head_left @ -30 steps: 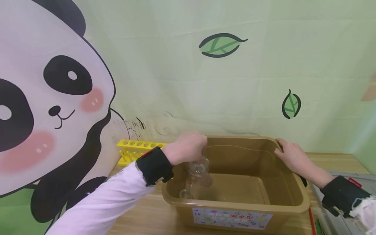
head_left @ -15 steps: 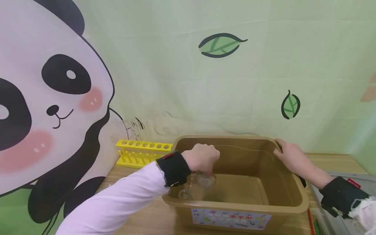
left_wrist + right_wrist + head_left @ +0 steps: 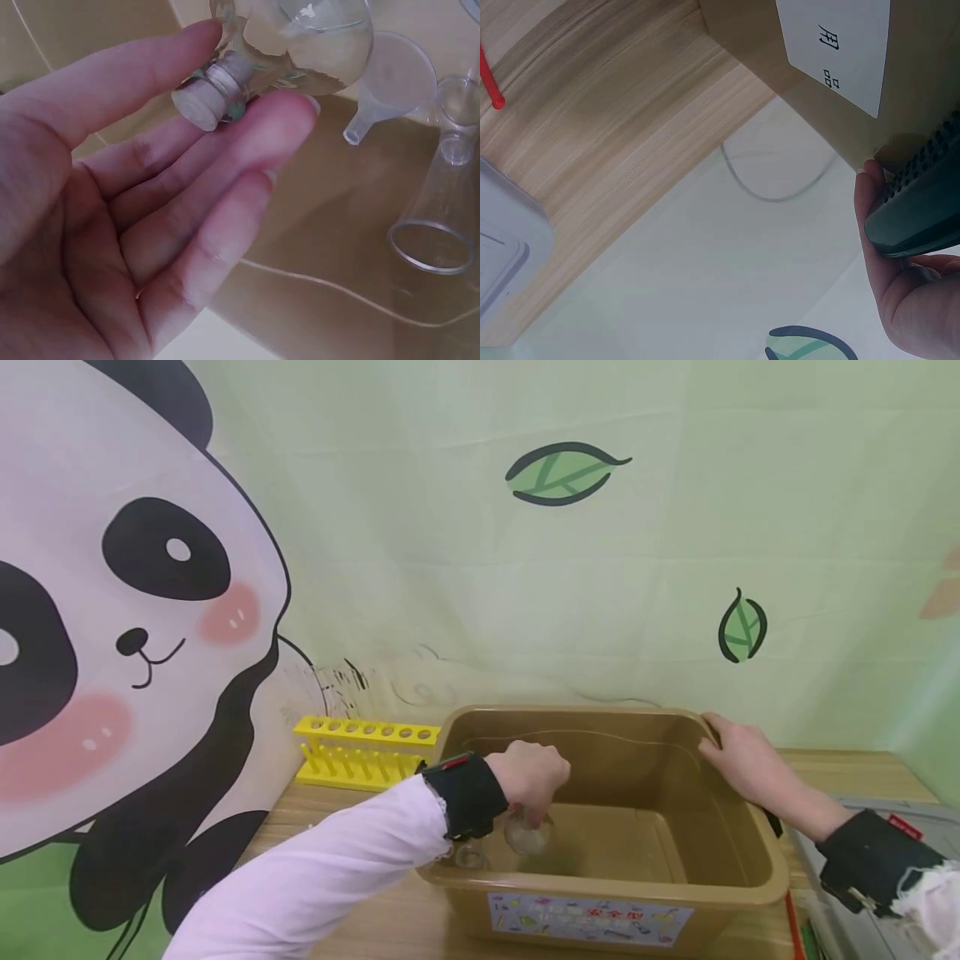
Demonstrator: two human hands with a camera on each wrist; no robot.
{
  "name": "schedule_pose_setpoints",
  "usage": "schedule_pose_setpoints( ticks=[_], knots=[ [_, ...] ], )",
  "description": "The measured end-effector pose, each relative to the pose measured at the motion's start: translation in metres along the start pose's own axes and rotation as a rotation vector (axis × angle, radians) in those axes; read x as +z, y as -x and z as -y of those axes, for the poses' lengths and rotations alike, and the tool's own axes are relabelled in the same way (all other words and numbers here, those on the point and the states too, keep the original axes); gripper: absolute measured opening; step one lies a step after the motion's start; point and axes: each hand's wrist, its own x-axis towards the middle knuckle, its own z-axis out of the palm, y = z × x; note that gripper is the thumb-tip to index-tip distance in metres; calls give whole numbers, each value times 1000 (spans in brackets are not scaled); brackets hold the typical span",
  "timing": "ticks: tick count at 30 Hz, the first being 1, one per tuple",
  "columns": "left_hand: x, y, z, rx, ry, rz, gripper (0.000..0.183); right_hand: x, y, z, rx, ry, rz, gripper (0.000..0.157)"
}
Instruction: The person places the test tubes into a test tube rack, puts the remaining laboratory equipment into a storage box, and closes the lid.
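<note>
In the head view my left hand (image 3: 532, 777) reaches down into a brown plastic bin (image 3: 600, 891). It holds a clear, round-bodied glass flask (image 3: 528, 833) near the bin floor. The left wrist view shows the thumb and fingers about the flask's stoppered neck (image 3: 214, 94), its round body pointing away from the palm. Beside it lie a small translucent funnel (image 3: 394, 75) and a clear cone-shaped vessel (image 3: 442, 217). My right hand (image 3: 746, 764) grips the bin's far right rim. A dark green handle (image 3: 922, 202) at the bin's side lies against that hand in the right wrist view.
A yellow test-tube rack (image 3: 367, 752) stands left of the bin on the wooden table (image 3: 375, 910). To the right is a grey lid-like panel (image 3: 900, 818), with a red stick (image 3: 795, 927) close to the bin. A printed cloth (image 3: 450, 568) hangs behind.
My left hand has moved right and lower into the bin, taking the flask down with it. More of the yellow rack shows now. The right hand stays on the rim.
</note>
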Motion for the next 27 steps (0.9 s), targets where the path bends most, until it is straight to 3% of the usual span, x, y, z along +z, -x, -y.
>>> schedule_pose_setpoints(
  ticks=[12, 23, 27],
  knots=[
    [12, -6, -9, 6, 1, 67, 33, 0, -1, -1, 12, 10, 6, 39],
    [26, -3, -14, -4, 13, 100, 23, 0, 0, -1, 22, -7, 16, 38],
    [32, -3, -15, 5, 26, 82, 16, 0, 0, -1, 16, -12, 13, 37]
  ],
)
